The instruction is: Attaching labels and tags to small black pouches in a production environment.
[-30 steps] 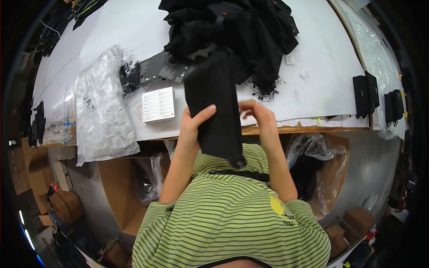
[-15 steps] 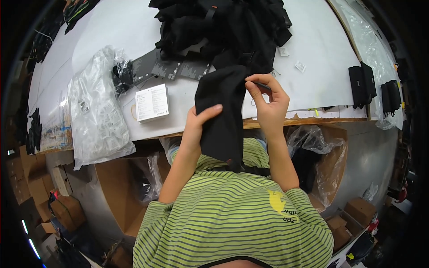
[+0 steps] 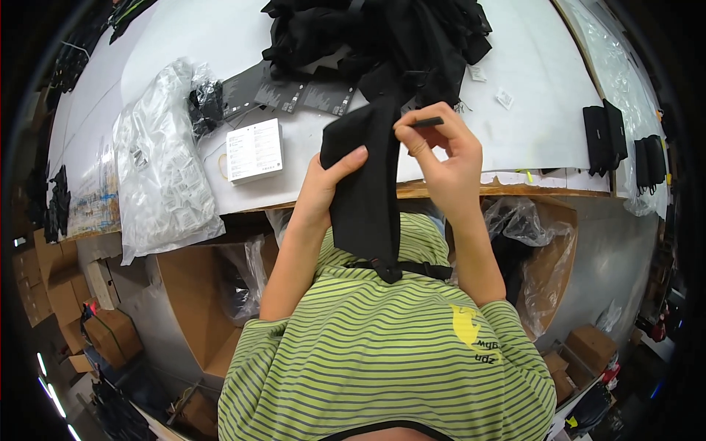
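Observation:
A folded piece of black fabric (image 3: pixel 365 202), long and pouch-like, hangs upright in front of my body. My left hand (image 3: pixel 318 187) grips its left edge, with the thumb lying on the front. By the upper right edge of the cloth is my right hand (image 3: pixel 450 165), its thumb and index finger pinched together. A short, thin black stick-like tool (image 3: pixel 429 122) pokes out of that pinch; its other end is hidden by the fingers. A black strap with a buckle (image 3: pixel 386 270) lies at the lower end of the fabric, against my striped shirt.
Black fabric goods (image 3: pixel 375 37) are heaped on the white table (image 3: pixel 529 44). Dark printed cards (image 3: pixel 327 95), a white box (image 3: pixel 254 151) and a clear bag of small packets (image 3: pixel 165 162) lie leftward. Black pouches (image 3: pixel 603 138) lie right. Cardboard boxes (image 3: pixel 184 309) stand below the edge.
The black fabric has turned and looks narrower at the top. My right hand has shifted slightly right, and the thin black tool shows more plainly. The whole view has shifted a little.

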A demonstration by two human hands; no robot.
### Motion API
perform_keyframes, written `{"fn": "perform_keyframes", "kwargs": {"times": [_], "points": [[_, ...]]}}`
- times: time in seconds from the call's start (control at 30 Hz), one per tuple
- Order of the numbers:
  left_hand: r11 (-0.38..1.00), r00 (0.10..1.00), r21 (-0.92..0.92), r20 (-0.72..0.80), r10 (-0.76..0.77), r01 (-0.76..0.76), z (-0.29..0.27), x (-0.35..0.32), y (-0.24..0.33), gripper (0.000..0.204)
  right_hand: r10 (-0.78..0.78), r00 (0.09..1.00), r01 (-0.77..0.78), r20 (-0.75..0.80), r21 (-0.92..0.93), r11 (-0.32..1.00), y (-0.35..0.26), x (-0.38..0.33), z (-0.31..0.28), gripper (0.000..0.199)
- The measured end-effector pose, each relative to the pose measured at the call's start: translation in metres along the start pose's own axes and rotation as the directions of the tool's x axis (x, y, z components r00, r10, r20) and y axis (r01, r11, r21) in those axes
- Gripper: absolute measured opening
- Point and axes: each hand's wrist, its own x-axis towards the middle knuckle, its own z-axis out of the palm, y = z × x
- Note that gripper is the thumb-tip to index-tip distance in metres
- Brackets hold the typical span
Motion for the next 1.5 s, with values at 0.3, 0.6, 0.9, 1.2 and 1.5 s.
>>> {"fn": "perform_keyframes", "kwargs": {"times": [0.3, 0.6, 0.9, 1.2, 1.5], "points": [[0.860, 0.998, -0.509, -0.052, 0.018, -0.042, -0.043, 0.014, 0.021, 0.022, 0.152, 0.901, -0.176, 0.405, 0.022, 0.984, -0.026, -0.044, 0.016, 0.005], [0.892, 0.978, -0.406, -0.134, 0.157, -0.199, -0.044, 0.012, 0.011, 0.030, 0.190, 0.851, -0.208, 0.489, -0.018, 0.978, -0.030, -0.047, 0.014, 0.004], [0.919, 0.974, -0.348, -0.193, 0.121, -0.184, -0.026, 0.005, 0.011, 0.036, 0.120, 0.884, -0.106, 0.452, -0.056, 0.993, -0.035, -0.029, 0.016, 0.006], [0.893, 0.974, -0.390, -0.066, 0.218, -0.227, -0.034, 0.002, 0.011, 0.026, 0.175, 0.897, -0.173, 0.405, -0.042, 0.984, -0.028, -0.042, 0.019, 0.007], [0.873, 0.955, -0.390, -0.173, 0.241, -0.292, -0.043, 0.001, 0.013, 0.024, 0.189, 0.822, -0.192, 0.537, -0.050, 0.980, -0.028, -0.050, 0.010, 0.007]]}}
